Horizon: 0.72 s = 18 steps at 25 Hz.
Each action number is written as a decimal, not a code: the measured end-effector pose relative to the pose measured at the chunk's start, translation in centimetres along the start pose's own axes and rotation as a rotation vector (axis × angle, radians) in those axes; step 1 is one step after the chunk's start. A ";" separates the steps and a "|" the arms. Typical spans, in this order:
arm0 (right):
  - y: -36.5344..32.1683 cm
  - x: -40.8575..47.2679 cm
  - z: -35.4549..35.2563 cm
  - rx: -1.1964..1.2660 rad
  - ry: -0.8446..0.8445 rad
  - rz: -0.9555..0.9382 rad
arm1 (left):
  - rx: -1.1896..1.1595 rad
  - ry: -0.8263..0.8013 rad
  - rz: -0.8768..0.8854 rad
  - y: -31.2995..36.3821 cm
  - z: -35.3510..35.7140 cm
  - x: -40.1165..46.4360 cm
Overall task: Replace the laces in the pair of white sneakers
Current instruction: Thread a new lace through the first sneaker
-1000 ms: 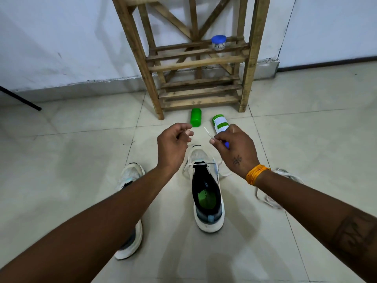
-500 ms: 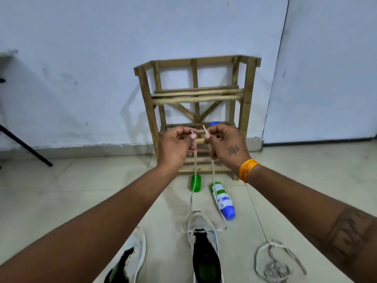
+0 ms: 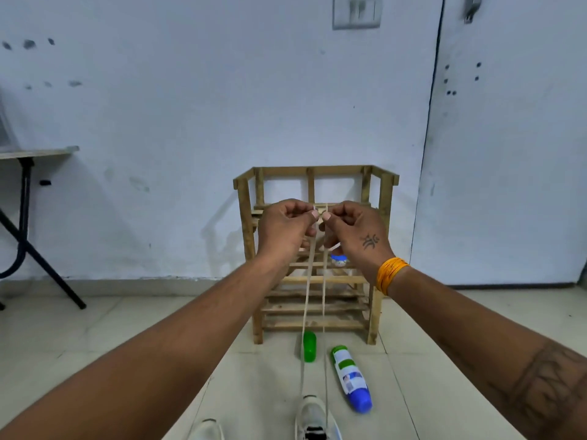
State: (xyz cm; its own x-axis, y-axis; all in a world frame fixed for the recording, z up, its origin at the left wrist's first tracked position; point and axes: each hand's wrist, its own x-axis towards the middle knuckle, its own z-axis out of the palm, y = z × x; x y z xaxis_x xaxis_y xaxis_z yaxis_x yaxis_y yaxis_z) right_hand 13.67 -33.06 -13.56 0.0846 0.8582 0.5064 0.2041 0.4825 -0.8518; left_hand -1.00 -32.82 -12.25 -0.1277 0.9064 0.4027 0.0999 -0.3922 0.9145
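While both arms reach far w/ fists side by side, left hand [image 3: 286,227] & right hand [image 3: 352,228] each have fingers pinched on one end of the lace [image 3: 307,300]. Both strands run taut down to the shoe [image 3: 313,417] on the floor [image 3: 95,338] at near centre. 2nd shoe [image 3: 206,431] sits just left. Green cap [image 3: 309,346] & bottle [image 3: 351,377] lie near the rack [image 3: 378,312].

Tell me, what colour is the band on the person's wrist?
Orange. The wristband sits on the right wrist, clearest in the head view.
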 end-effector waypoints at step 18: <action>-3.3 1.9 -0.2 0.041 0.046 -0.002 | 0.097 -0.053 0.043 4.4 -0.4 1.7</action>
State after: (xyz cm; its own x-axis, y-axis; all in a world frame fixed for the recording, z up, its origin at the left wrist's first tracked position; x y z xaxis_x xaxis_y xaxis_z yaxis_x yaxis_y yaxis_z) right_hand 13.31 -33.07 -9.79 0.1289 0.8486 0.5131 0.1638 0.4921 -0.8550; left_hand -1.21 -33.08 -7.54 -0.0687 0.8971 0.4364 0.1996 -0.4162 0.8871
